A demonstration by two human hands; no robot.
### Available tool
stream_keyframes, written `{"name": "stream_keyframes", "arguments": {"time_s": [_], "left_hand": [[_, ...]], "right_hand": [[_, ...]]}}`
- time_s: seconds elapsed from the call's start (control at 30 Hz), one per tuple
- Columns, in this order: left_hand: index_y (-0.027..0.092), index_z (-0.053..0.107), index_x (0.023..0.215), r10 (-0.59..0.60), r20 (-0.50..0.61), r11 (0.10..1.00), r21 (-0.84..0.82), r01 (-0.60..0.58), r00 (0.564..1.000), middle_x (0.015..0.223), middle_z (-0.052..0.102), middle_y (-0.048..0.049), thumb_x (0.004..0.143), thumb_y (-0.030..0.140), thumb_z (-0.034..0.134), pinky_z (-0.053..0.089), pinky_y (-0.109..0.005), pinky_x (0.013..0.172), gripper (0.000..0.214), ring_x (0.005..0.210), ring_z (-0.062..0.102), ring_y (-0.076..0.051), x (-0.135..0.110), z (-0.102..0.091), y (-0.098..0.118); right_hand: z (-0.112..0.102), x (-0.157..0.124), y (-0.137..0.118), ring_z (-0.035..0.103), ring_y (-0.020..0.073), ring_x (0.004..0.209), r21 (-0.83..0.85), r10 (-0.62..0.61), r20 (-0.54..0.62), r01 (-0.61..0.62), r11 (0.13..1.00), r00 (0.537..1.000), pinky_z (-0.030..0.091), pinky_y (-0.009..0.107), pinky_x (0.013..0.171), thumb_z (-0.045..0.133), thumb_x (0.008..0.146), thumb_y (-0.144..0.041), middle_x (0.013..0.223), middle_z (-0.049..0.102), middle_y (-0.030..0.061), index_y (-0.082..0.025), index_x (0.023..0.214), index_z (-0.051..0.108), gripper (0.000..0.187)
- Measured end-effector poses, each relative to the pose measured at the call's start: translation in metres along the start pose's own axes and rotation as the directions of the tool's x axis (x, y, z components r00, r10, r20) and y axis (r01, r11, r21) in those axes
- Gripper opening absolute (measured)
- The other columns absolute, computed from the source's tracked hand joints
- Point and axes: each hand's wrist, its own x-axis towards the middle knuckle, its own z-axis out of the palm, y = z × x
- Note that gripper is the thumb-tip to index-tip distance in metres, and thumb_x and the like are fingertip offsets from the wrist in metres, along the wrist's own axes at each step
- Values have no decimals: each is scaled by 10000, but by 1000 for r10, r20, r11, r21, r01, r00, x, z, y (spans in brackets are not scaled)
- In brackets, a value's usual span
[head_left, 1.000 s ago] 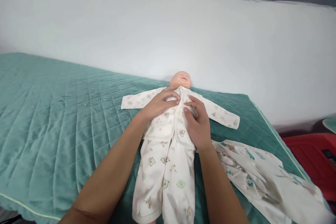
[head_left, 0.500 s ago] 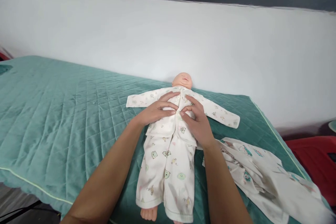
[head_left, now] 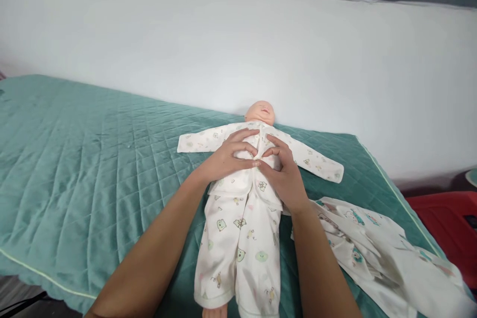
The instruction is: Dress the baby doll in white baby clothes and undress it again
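Observation:
A baby doll (head_left: 260, 112) lies on its back with its head by the wall. It wears a white long-sleeved shirt (head_left: 318, 160) and matching trousers (head_left: 221, 251), both printed with small animals. On the shirt's front opening, at chest height, my left hand (head_left: 231, 156) pinches one fabric edge between thumb and forefinger. From the other side my right hand (head_left: 285, 174) pinches the facing edge, the fingertips of both hands almost meeting. Fingers hide whatever fastener is there. Both sleeves stretch outward, and a bare foot (head_left: 215, 312) shows below one trouser leg.
A green quilted cover (head_left: 93, 174) spreads under the doll. Beside my right forearm lies a rumpled pile of white printed clothes (head_left: 380, 238). A white wall (head_left: 186, 44) rises behind, and a red object (head_left: 445, 228) stands past the bed's right edge.
The view has tilted slightly downward. My thumbs and forefingers have shifted a little on the shirt's front opening, still gripping it. The doll and clothes lie as before.

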Motion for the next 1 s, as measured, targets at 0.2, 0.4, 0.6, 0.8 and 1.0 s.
{"name": "stream_keyframes", "arguments": {"time_s": [0.2, 0.4, 0.6, 0.8, 1.0], "left_hand": [[303, 749, 1001, 33, 56, 998, -52, -30, 998, 1609, 396, 26, 864, 424, 711, 248, -500, 1257, 187, 1558, 202, -251, 2, -4, -6], [302, 750, 981, 19, 52, 998, -58, -16, 998, 1605, 403, 36, 862, 419, 708, 249, -505, 1257, 172, 1563, 179, -251, 3, -5, -10], [267, 693, 874, 34, -17, 999, 28, -34, 999, 1575, 444, 17, 857, 303, 692, 257, -538, 1245, 40, 1532, 251, -260, 2, 2, -5], [258, 720, 892, 105, 3, 980, 168, -104, 994, 1563, 460, -10, 875, 247, 647, 268, -500, 1248, 75, 1511, 305, -265, 1, 2, 3], [323, 757, 1048, 151, 110, 939, 293, -177, 982, 1630, 362, 38, 944, 308, 583, 159, -526, 1273, 204, 1547, 232, -277, -3, 2, 3]], "right_hand": [[1, 0, -3, 443, 232, 1417, 55, 43, -38, -41, 998, 998, 316, 487, 1210, 713, 830, -332, 1490, 516, 47, -287, 1067, 581, 275], [1, 1, 1, 433, 237, 1428, 12, 1, -29, -1, 1000, 1000, 315, 505, 1215, 699, 844, -342, 1489, 515, 44, -305, 1127, 590, 306], [-2, -2, 2, 383, 224, 1471, 43, 4, 17, -5, 999, 1000, 300, 491, 1236, 670, 879, -332, 1546, 468, 18, -335, 1240, 577, 372], [-6, -1, 8, 384, 205, 1478, 175, 33, 25, -37, 984, 999, 314, 460, 1242, 652, 916, -360, 1550, 479, -9, -352, 1314, 568, 406], [-2, -1, 3, 366, 223, 1490, 152, 90, -1, -89, 984, 996, 290, 475, 1250, 675, 895, -449, 1578, 448, 11, -331, 1281, 584, 413]]}}
